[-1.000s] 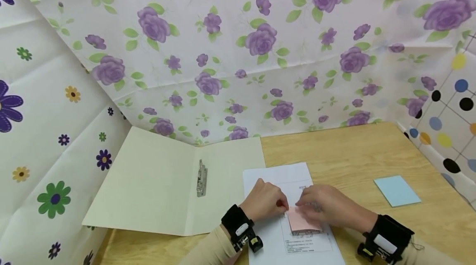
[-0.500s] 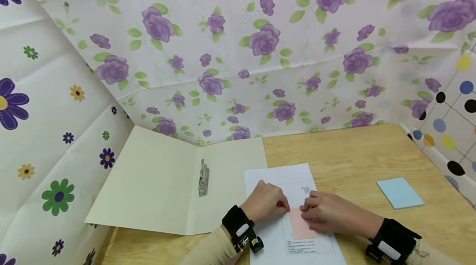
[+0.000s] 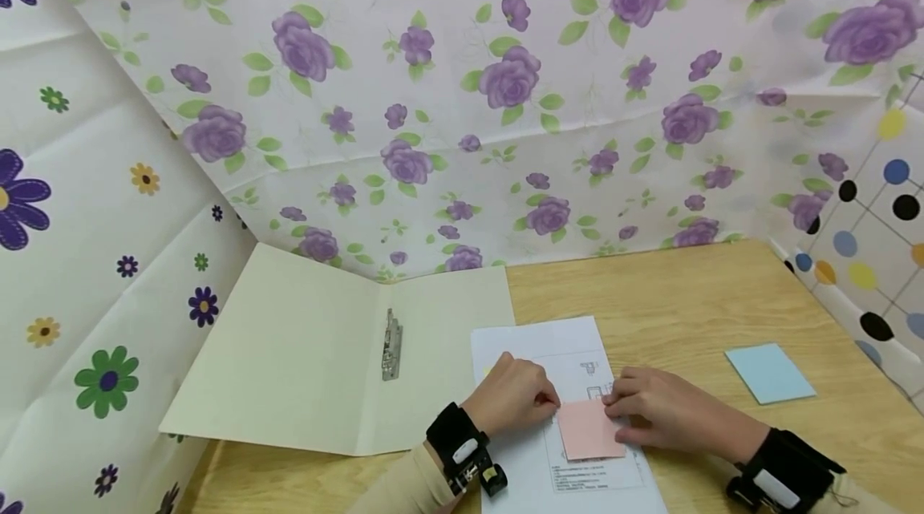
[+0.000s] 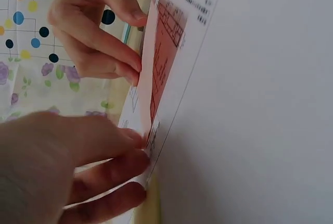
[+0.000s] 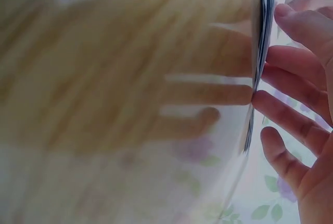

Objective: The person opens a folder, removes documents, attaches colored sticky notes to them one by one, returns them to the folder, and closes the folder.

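Note:
A pink square paper note [image 3: 588,430] lies over the printed drawing on a stack of white sheets [image 3: 516,472]. Pinched between the thumb and fingers of my left hand [image 3: 514,394] is its upper left corner. My right hand [image 3: 667,411] touches the note's right edge with fairly straight fingers. In the left wrist view, printed lines show through the pink note [image 4: 166,57], and the right hand's [image 4: 96,31] fingertips meet its far edge. The right wrist view shows my right hand [image 5: 304,83] at the edge of the sheet stack [image 5: 264,21].
An open cream folder [image 3: 303,370] with a metal clip [image 3: 391,347] lies at the left, its right side reaching the white sheets. A light blue square pad [image 3: 771,374] rests on the wooden table [image 3: 686,297] at the right. Patterned sheets [image 3: 433,97] enclose the table's back and sides.
My right hand has slid across the pink note to its right edge, uncovering most of it. The note's lower edge now lies flatter. My left hand stays at the corner.

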Available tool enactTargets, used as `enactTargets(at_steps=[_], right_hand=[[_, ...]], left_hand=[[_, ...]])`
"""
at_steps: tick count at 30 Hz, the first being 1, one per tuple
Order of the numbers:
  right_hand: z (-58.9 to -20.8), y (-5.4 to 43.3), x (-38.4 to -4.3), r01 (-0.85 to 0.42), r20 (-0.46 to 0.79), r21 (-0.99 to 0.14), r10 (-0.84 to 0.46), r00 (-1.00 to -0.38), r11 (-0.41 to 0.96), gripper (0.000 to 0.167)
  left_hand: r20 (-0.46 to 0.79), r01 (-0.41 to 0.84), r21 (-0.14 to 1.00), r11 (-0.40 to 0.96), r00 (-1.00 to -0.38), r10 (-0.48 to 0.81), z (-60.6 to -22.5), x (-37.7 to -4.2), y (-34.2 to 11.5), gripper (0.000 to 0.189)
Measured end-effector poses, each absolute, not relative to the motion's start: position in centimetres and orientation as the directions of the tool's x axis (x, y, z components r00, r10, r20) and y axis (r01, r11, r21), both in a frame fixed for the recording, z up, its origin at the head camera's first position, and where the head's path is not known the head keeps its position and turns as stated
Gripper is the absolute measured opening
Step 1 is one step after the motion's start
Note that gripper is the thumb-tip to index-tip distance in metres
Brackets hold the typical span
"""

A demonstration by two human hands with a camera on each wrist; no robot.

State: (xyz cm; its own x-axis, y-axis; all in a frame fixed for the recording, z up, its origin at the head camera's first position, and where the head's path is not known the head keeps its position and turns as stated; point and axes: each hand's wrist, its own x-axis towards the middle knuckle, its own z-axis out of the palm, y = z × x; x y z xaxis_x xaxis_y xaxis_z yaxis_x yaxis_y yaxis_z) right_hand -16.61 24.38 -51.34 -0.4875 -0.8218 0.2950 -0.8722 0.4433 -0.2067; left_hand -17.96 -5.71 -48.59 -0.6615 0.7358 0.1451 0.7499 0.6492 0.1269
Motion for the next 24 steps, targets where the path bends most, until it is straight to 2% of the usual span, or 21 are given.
enactTargets(at_steps=[3,6,10,14,19,24], right_hand=[[-51.4,24.4,-16.6,-0.874,0.297,-0.202,-0.823,-0.484,0.441,0.021],[-51.4,24.4,-16.6,-0.879,0.311,-0.188,-0.822,-0.477,0.439,0.017],[-51.4,24.2,-16.6,-0.879,0.327,-0.169,-0.816,-0.477,0.446,0.014],[-51.4,24.1,-16.7,-0.877,0.322,-0.171,-0.816,-0.481,0.450,0.015],[-51.4,24.1,-16.7,-0.868,0.309,-0.195,-0.812,-0.496,0.456,0.013],[-51.3,24.0,-16.8,-0.853,0.294,-0.214,-0.802,-0.520,0.475,0.009]], left_hand=[[0.153,0.774,0.145,0.616,-0.633,0.759,-48.4,-17.3,-5.4,0.016],[0.142,0.820,0.131,0.557,-0.572,0.808,-48.2,-16.5,-4.9,0.025],[0.034,0.845,0.143,0.515,-0.525,0.851,-48.3,-15.7,-4.6,0.027],[-0.028,0.837,0.145,0.528,-0.530,0.847,-48.4,-15.5,-4.5,0.026],[-0.005,0.844,0.106,0.526,-0.528,0.849,-48.3,-15.4,-4.9,0.024],[0.026,0.827,0.070,0.558,-0.561,0.828,-48.3,-15.1,-6.1,0.019]])
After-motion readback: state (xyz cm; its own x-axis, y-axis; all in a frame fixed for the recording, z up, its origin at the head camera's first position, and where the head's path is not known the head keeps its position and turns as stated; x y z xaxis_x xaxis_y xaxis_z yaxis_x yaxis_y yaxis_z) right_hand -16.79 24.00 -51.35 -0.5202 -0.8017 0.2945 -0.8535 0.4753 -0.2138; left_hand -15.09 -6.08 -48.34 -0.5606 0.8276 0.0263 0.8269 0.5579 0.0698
